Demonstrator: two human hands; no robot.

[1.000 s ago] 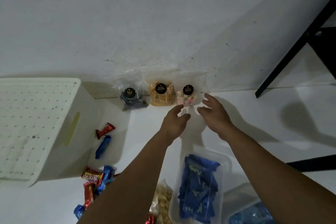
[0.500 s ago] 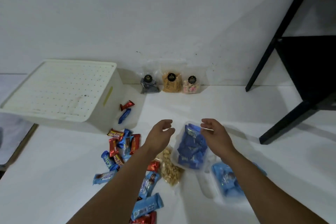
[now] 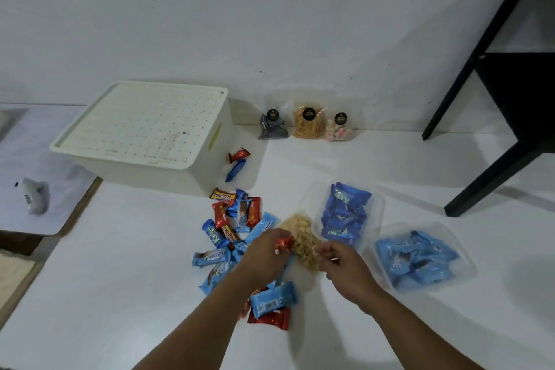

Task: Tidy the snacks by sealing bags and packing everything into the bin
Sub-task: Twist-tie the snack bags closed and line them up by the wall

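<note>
Between the two hands, at centre frame: clear bag of pale puffed snacks, long axis running from 11 o'clock down to 5 o'clock, near end at the fingers. Left hand at its 9 o'clock, fingers curled, seemingly round a red candy wrapper; right hand at 4 o'clock, fingertips pinched near the bag's edge, actual grip impossible to tell. Closed white bin well apart at 10 o'clock.

Open white floor is left between the lidded cream plastic bin and black table legs. The near ground is cluttered by scattered red and blue snack wrappers.
</note>
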